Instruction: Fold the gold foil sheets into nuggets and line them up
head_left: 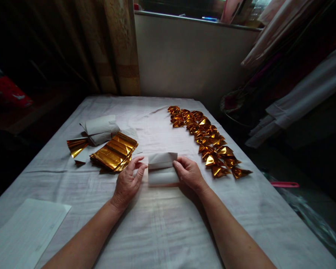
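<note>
Above the cloth, a sheet of foil paper (162, 175) is held with its pale side up and its far edge folded over. My right hand (189, 172) pinches the right edge of this sheet, thumb on top. At the opposite edge my left hand (130, 183) has its thumb and fingers apart, close to the paper. Just beyond my left hand lies a stack of gold foil sheets (116, 149). Folded gold foil pieces (210, 140) sit in rows to the right, beyond my right hand.
Behind the stack are crumpled white paper (100, 127) and a loose gold foil piece (77, 147). A white sheet (30, 231) rests at the near left of the cloth-covered table (162, 231). Clothes (305, 93) hang at the right, past a pink handle (285, 184).
</note>
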Action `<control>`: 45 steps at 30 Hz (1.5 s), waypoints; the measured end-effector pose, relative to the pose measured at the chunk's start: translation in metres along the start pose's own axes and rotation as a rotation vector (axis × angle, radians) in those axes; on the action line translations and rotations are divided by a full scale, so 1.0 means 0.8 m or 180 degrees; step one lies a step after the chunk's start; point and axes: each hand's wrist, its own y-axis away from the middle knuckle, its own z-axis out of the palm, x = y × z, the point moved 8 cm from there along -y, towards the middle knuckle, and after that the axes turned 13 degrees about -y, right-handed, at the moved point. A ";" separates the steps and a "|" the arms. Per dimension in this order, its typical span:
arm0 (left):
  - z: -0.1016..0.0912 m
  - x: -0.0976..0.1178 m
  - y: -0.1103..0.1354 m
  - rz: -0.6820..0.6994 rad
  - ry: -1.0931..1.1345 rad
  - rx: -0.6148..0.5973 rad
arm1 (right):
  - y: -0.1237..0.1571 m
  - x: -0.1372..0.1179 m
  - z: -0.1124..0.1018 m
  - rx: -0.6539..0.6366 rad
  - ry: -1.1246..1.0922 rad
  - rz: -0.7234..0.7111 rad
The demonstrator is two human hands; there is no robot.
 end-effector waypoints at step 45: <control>0.046 0.030 0.026 0.1080 -0.1230 -0.1165 | 0.006 -0.014 0.028 -0.1393 0.1745 -0.0097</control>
